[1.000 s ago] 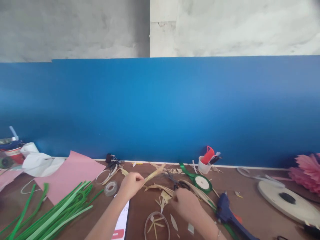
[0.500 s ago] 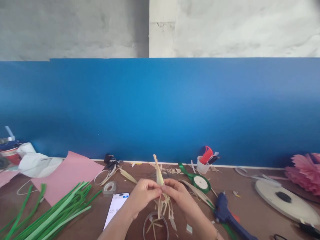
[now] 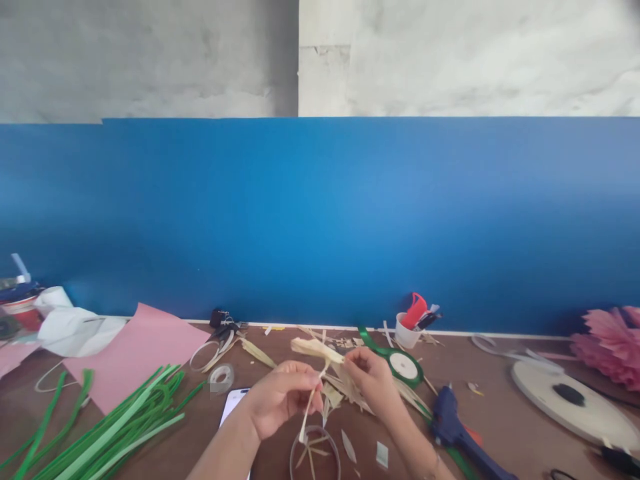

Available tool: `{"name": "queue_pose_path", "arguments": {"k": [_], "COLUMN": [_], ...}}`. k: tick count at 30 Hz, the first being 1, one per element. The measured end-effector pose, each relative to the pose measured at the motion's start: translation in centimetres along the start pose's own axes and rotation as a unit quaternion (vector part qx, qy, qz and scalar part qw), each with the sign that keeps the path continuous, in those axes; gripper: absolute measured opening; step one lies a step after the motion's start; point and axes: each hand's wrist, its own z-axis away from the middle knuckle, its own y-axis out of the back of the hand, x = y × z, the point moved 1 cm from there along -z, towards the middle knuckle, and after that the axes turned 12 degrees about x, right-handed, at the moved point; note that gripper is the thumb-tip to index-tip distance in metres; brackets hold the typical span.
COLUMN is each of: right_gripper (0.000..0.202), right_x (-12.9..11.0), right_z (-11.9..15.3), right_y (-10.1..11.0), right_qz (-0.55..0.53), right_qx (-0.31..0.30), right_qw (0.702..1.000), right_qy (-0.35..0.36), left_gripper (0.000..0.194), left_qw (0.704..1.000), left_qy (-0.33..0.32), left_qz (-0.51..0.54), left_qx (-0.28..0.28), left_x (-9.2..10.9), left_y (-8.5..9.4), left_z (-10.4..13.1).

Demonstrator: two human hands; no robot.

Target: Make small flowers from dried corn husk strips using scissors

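Observation:
Between my hands is a pale, dried corn husk piece (image 3: 315, 348), tilted sideways with its wider end to the left. My right hand (image 3: 375, 381) pinches its right end between thumb and fingers. My left hand (image 3: 283, 399) is closed, gripping a thin husk strip (image 3: 308, 412) that runs up to the piece and dangles below the fingers. Under my hands, a clear round ring or container (image 3: 338, 453) has several thin strips in or across it. More loose husk strips (image 3: 350, 390) lie on the table behind my fingers.
A phone (image 3: 233, 404) lies partly under my left forearm, near a tape roll (image 3: 228, 379). Green pipe cleaners (image 3: 125, 423) and pink paper (image 3: 145, 343) are left. Right are a ribbon spool (image 3: 403, 365), a cup with tools (image 3: 407, 335) and a blue glue gun (image 3: 455, 427).
The husk piece has swung from upright to sideways. My hands have moved apart, the right one up and to the right, and a thin strip now stretches from my left fingers.

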Motion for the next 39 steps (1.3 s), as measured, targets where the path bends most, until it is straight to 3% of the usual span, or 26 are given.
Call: {"name": "queue_pose_path", "arguments": {"k": [5,11,14,15,17,20,22,25,33,39], "right_gripper": [0.016,0.019,0.014,0.010,0.006,0.028,0.042,0.039,0.031,0.034], "right_x": [1.3,1.1,0.1,-0.4,-1.5,-3.2,-3.9,-4.2,-4.8,-4.8], "right_z": [-2.9,-6.4,-6.5,-6.1,-4.8,-1.8,0.0,1.5,1.6,1.4], "right_y": [0.6,0.4,-0.1,-0.5,-1.5,-3.2,-4.1,-4.4,-3.1,-3.0], "right_qz": [0.071,0.153,0.136,0.118,0.069,-0.015,-0.074,-0.157,-0.308,-0.344], "right_qx": [0.066,0.084,0.080,0.076,0.059,-0.016,-0.067,-0.100,-0.116,-0.122], "right_qw": [0.995,0.985,0.987,0.990,0.996,1.000,0.994,0.980,0.930,0.907], "right_qy": [0.007,0.007,0.010,0.014,0.020,-0.003,-0.036,-0.078,-0.161,-0.211], "left_gripper": [0.025,0.043,0.050,0.048,0.034,0.023,0.022,0.022,0.026,0.031], "left_qw": [0.992,0.967,0.959,0.966,0.971,0.976,0.978,0.978,0.983,0.994], "left_qy": [-0.058,-0.167,-0.225,-0.237,-0.229,-0.197,-0.174,-0.149,-0.118,-0.067], "left_qz": [0.089,0.151,0.158,0.105,0.053,-0.033,-0.075,-0.112,-0.103,-0.057], "left_qx": [-0.068,-0.114,-0.066,0.008,0.051,0.082,0.091,0.096,0.094,0.068], "left_x": [1.5,2.9,4.0,4.2,4.3,3.5,2.6,1.4,0.7,0.0], "left_y": [1.0,3.1,3.7,3.7,3.1,1.8,1.0,0.2,-0.5,-0.7], "left_z": [0.8,1.8,2.5,2.5,2.3,1.4,0.7,0.0,0.0,-0.2]}}
